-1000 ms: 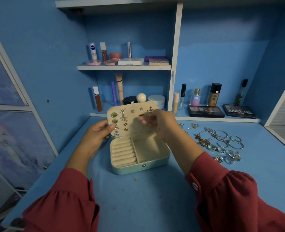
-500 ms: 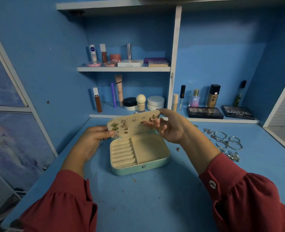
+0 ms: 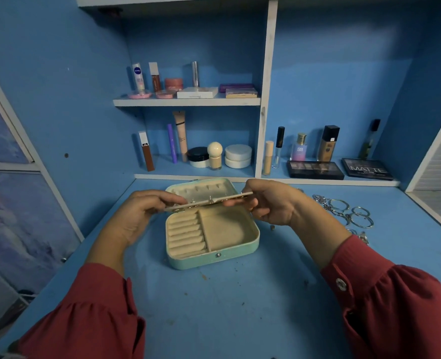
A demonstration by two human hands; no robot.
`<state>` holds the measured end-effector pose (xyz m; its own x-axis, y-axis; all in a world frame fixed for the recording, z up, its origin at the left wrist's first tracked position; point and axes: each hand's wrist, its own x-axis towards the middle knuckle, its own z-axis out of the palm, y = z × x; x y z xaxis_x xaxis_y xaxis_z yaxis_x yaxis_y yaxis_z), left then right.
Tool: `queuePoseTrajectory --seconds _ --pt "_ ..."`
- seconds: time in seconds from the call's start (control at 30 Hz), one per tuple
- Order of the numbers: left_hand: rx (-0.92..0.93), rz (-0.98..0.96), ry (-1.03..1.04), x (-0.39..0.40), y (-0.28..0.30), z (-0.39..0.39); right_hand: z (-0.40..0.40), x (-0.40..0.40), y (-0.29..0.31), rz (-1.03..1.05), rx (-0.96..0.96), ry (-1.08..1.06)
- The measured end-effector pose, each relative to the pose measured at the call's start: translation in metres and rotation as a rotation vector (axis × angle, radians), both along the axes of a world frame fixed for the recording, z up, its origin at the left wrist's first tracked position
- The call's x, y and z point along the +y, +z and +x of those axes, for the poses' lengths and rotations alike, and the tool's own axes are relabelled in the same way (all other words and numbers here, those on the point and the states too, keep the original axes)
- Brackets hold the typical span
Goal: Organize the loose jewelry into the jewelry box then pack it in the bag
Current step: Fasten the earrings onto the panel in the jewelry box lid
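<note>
A mint-green jewelry box with cream lining [image 3: 211, 257] sits open in the middle of a blue desk [image 3: 240, 307]. The left hand [image 3: 139, 213] and right hand [image 3: 268, 203] each pinch an end of the box's cream earring panel [image 3: 209, 202], held almost flat above the ring rolls and open tray. Loose silver rings and chains [image 3: 349, 213] lie on the desk to the right.
</note>
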<state>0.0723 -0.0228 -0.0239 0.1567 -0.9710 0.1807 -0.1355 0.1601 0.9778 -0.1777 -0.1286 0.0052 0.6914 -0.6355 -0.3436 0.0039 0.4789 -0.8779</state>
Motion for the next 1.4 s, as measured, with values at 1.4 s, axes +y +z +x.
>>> queuePoseTrajectory --seconds 1.4 --pt "-1.470 -0.368 -0.147 0.011 -0.022 -0.192 -0.003 -0.024 -0.033 -0.087 -0.007 0.077"
